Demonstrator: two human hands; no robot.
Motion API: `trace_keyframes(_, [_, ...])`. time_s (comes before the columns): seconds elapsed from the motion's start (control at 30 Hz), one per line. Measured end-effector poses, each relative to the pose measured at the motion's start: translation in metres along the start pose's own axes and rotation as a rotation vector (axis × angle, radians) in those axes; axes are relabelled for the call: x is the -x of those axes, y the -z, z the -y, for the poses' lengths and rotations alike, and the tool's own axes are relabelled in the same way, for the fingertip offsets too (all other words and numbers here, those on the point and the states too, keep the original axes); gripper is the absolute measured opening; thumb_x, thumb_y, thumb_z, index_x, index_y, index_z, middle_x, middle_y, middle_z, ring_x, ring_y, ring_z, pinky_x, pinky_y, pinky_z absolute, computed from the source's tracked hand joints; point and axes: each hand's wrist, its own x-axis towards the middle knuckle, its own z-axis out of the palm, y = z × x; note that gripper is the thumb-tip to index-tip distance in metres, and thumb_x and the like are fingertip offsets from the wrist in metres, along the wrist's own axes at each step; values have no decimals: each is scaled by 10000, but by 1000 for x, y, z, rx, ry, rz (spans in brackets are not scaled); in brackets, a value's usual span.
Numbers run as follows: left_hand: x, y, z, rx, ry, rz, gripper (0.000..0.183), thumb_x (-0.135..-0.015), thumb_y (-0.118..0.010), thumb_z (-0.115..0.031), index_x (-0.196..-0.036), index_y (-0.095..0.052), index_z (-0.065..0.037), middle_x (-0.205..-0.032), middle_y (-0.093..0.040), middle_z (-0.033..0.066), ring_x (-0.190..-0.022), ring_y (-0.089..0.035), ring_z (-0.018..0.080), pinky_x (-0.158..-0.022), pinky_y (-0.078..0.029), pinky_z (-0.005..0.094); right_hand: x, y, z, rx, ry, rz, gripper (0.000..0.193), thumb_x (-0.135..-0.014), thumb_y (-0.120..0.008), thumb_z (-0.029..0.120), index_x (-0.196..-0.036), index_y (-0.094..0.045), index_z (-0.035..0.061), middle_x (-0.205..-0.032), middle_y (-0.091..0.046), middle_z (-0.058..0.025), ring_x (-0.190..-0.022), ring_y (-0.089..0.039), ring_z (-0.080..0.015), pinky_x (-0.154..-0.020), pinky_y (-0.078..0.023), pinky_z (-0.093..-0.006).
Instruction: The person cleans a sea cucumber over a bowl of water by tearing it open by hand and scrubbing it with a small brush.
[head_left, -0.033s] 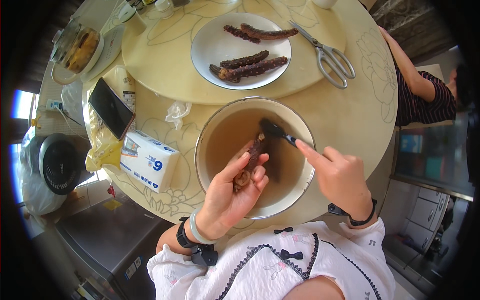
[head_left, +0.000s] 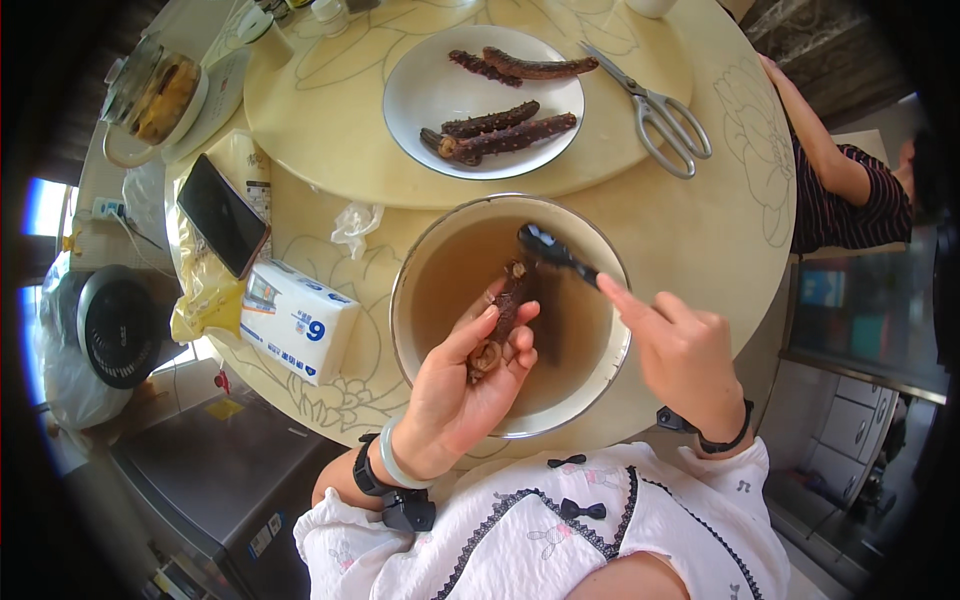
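Note:
Over a basin (head_left: 404, 300) of cloudy brown water, my left hand (head_left: 468, 385) is closed round a dark, bumpy sea cucumber (head_left: 512, 295). The sea cucumber tilts upward, and its pale, curled lower end shows by my palm. My right hand (head_left: 678, 350) grips the handle of a small black brush (head_left: 560, 254), index finger stretched along it. The brush head is above the water, just beyond the sea cucumber's upper tip and apart from it; its bristles cannot be made out. Several more sea cucumbers lie on a white plate (head_left: 420, 85) behind the basin.
Grey scissors (head_left: 655, 115) lie right of the plate on the raised round tabletop. To the left are a tissue pack (head_left: 297, 320), a phone (head_left: 222, 215) on a yellow bag, crumpled plastic (head_left: 355, 228) and a glass pot (head_left: 155, 95). A person's arm (head_left: 820, 130) is at the far right.
The brush head has risen a little and turned, showing a shinier side. My right hand has shifted slightly right. The sea cucumber's tip has moved slightly left and up.

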Motion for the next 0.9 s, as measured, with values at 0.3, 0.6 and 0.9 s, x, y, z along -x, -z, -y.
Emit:
trace_keyframes(0.3, [6,-11,-2,120,-27,65,701,-795,-351,74,-1493,-309,129,-1540,-376,262,-1489,-325,360,-1254,-287,458,6,0,9,-78,44,39,687,-733,-645,3,-1378,-667,239,-642,-362,-25,-426,-431,-162,-410,-407,-325])
trace_keyframes(0.6, [9,-17,1,13,-97,-21,708,-752,-361,54,-1456,-378,130,-1547,-378,281,-1506,-274,396,-1282,-229,484,4,0,11,-145,27,66,630,-749,-635,-41,-1345,-688,156,-633,-359,-47,-452,-433,-185,-447,-403,-353])
trace_keyframes(0.9, [7,-19,1,24,-67,-30,713,-742,-359,68,-1451,-380,140,-1556,-372,267,-1506,-276,391,-1282,-232,477,6,-6,6,-150,13,32,621,-756,-643,-43,-1345,-686,148,-634,-360,-48,-449,-430,-186,-444,-401,-344])
